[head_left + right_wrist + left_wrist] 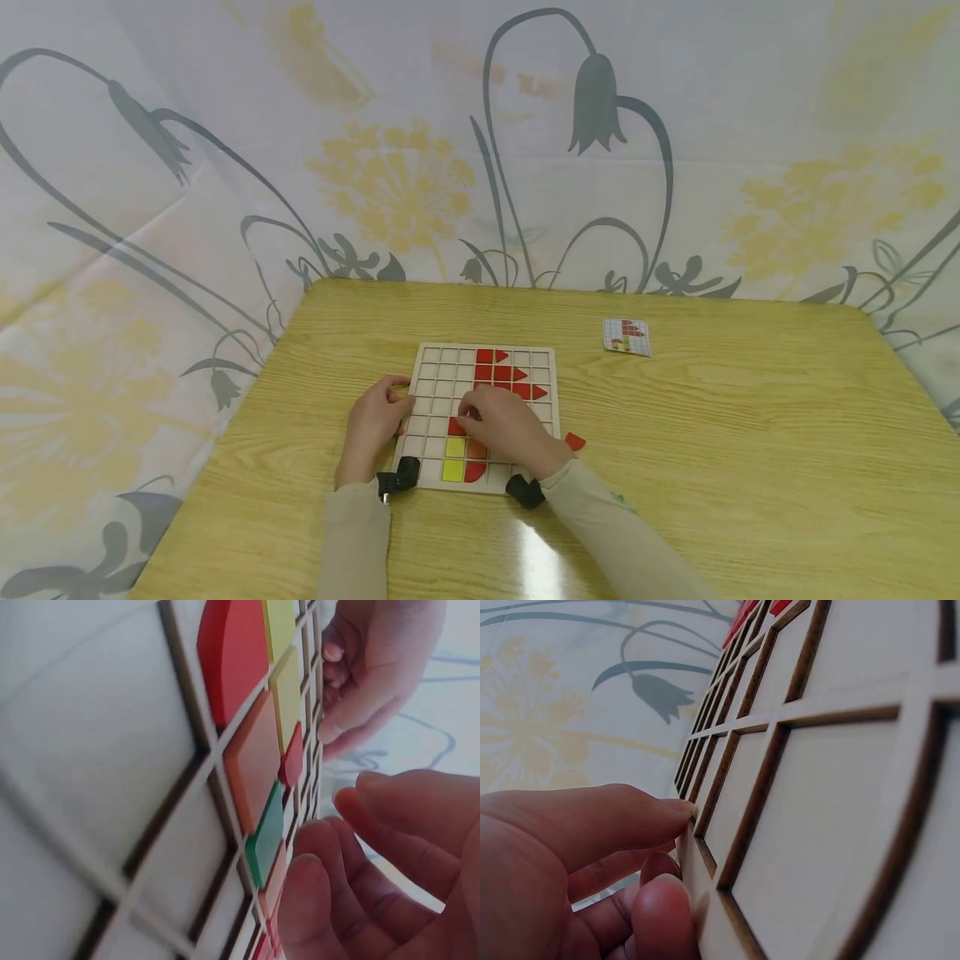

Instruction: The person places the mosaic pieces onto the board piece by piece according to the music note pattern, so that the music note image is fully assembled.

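Note:
A wooden grid board lies on the table. My left hand holds its left edge, thumb tip on the rim and the other fingers curled beside it. Over the board's middle hovers my right hand, fingers loosely bent with nothing between them. Close to its fingertips sits a red piece. Below that are two yellow squares, beside an orange piece and a red rounded piece. A green piece shows in the right wrist view. Red squares and triangles fill cells higher up.
A small pattern card lies beyond the board to the right. One loose red piece rests by the board's right side, and green bits show beside the right sleeve. A flowered cloth hangs behind the table.

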A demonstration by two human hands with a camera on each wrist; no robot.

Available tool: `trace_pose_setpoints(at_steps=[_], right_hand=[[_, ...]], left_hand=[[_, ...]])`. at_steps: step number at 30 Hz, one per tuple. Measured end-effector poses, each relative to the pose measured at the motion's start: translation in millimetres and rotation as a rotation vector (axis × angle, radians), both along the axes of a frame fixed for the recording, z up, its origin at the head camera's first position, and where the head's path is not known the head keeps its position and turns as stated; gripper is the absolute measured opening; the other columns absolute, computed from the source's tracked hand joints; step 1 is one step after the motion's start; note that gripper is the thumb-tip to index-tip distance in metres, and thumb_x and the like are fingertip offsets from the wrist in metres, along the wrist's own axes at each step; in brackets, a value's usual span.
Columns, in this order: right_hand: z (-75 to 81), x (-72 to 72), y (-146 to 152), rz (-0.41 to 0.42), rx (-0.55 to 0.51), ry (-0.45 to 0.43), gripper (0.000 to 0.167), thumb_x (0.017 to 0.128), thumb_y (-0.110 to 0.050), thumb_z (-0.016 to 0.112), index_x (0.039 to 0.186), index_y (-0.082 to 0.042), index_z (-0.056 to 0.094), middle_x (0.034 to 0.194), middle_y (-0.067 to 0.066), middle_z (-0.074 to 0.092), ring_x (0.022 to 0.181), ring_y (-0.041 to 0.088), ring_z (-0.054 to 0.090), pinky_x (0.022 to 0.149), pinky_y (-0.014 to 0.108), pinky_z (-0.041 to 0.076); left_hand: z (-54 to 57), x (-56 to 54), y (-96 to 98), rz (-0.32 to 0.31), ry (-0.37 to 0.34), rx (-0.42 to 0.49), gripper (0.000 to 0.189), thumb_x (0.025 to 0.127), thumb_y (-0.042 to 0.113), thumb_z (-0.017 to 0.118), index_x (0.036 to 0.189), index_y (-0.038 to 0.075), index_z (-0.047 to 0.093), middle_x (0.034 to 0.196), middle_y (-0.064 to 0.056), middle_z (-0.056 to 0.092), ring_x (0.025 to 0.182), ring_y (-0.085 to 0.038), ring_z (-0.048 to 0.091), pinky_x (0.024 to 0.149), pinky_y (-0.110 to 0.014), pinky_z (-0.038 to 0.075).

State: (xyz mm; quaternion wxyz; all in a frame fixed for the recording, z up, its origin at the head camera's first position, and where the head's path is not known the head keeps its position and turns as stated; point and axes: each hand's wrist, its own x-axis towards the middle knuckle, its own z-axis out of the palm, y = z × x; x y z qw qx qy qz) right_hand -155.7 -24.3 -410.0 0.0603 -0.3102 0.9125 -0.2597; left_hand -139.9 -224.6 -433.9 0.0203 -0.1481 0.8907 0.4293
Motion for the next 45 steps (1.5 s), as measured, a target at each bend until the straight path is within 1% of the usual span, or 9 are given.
trace_pose_setpoints(at_steps=[5, 11, 16, 23, 31, 34, 39, 42, 45], right_hand=[[-1.3, 0.9, 15.7, 0.02, -0.012, 0.022, 0.007, 0.084, -0.023, 0.06, 0.084, -0.019, 0.066, 0.076, -0.012, 0.054, 0.068, 0.006, 0.047, 0.062, 0.022, 0.041], [-2.5, 3.2, 38.4, 0.01, -0.038, 0.005, 0.006, 0.084, -0.023, 0.061, 0.085, -0.019, 0.065, 0.075, -0.013, 0.053, 0.067, 0.006, 0.047, 0.062, 0.023, 0.041], [-2.6, 6.9, 54.5, -0.025, -0.044, -0.028, 0.01, 0.084, -0.024, 0.062, 0.089, -0.017, 0.066, 0.078, -0.012, 0.056, 0.069, 0.006, 0.049, 0.064, 0.024, 0.042], [-1.1, 9.1, 76.3, -0.089, -0.048, -0.043, 0.007, 0.083, -0.023, 0.063, 0.089, -0.019, 0.065, 0.077, -0.013, 0.053, 0.069, 0.006, 0.048, 0.063, 0.025, 0.042], [-4.1, 7.8, 110.2, -0.154, -0.1, -0.108, 0.017, 0.084, -0.02, 0.062, 0.101, -0.016, 0.062, 0.08, -0.011, 0.054, 0.071, 0.007, 0.05, 0.064, 0.027, 0.043], [-6.4, 6.8, 124.0, -0.158, -0.094, -0.1, 0.018, 0.084, -0.019, 0.062, 0.101, -0.015, 0.062, 0.081, -0.01, 0.055, 0.072, 0.007, 0.05, 0.065, 0.028, 0.043], [-11.0, 8.3, 143.1, -0.139, -0.056, -0.05, 0.019, 0.084, -0.019, 0.062, 0.102, -0.014, 0.064, 0.082, -0.011, 0.054, 0.073, 0.006, 0.05, 0.066, 0.029, 0.043], [-14.7, 9.8, 150.3, -0.125, -0.037, -0.027, 0.02, 0.083, -0.021, 0.063, 0.102, -0.014, 0.064, 0.082, -0.012, 0.053, 0.072, 0.005, 0.049, 0.065, 0.027, 0.043], [-17.9, 11.4, 153.7, -0.113, -0.035, -0.034, 0.021, 0.083, -0.02, 0.063, 0.103, -0.014, 0.064, 0.084, -0.012, 0.053, 0.072, 0.005, 0.048, 0.065, 0.027, 0.042]], left_hand=[[1.0, 0.7, 0.2, 0.0, 0.008, 0.001, 0.034, 0.085, 0.021, 0.058, 0.118, 0.014, 0.055, 0.078, -0.003, 0.057, 0.044, -0.013, 0.052, 0.047, -0.027, 0.042], [1.5, 1.2, 1.7, -0.002, 0.002, 0.009, 0.034, 0.085, 0.021, 0.057, 0.119, 0.014, 0.055, 0.078, -0.003, 0.055, 0.045, -0.013, 0.052, 0.047, -0.027, 0.04], [1.8, 1.8, 2.3, -0.006, 0.011, 0.016, 0.034, 0.085, 0.02, 0.057, 0.119, 0.013, 0.054, 0.077, -0.003, 0.055, 0.045, -0.014, 0.052, 0.048, -0.027, 0.04], [0.7, 0.3, 0.9, 0.001, 0.012, 0.014, 0.033, 0.085, 0.023, 0.057, 0.117, 0.016, 0.055, 0.076, -0.003, 0.055, 0.046, -0.015, 0.052, 0.051, -0.028, 0.042], [0.1, -0.4, 1.2, 0.0, 0.007, 0.009, 0.033, 0.085, 0.023, 0.057, 0.117, 0.016, 0.055, 0.077, -0.003, 0.055, 0.046, -0.014, 0.052, 0.05, -0.028, 0.042], [0.2, -0.8, 1.1, -0.002, 0.005, 0.002, 0.034, 0.085, 0.023, 0.057, 0.118, 0.016, 0.055, 0.077, -0.003, 0.056, 0.046, -0.014, 0.052, 0.05, -0.028, 0.042], [1.1, -0.5, 0.9, -0.006, 0.006, -0.005, 0.034, 0.085, 0.022, 0.057, 0.118, 0.015, 0.054, 0.077, -0.003, 0.055, 0.045, -0.014, 0.053, 0.049, -0.028, 0.041], [0.9, 0.1, 0.6, -0.006, 0.003, -0.003, 0.034, 0.086, 0.022, 0.057, 0.119, 0.015, 0.054, 0.077, -0.004, 0.054, 0.045, -0.015, 0.053, 0.049, -0.028, 0.04], [1.0, 0.8, 0.8, -0.004, 0.002, 0.0, 0.034, 0.086, 0.022, 0.057, 0.119, 0.015, 0.054, 0.078, -0.004, 0.054, 0.046, -0.015, 0.053, 0.049, -0.028, 0.04]])
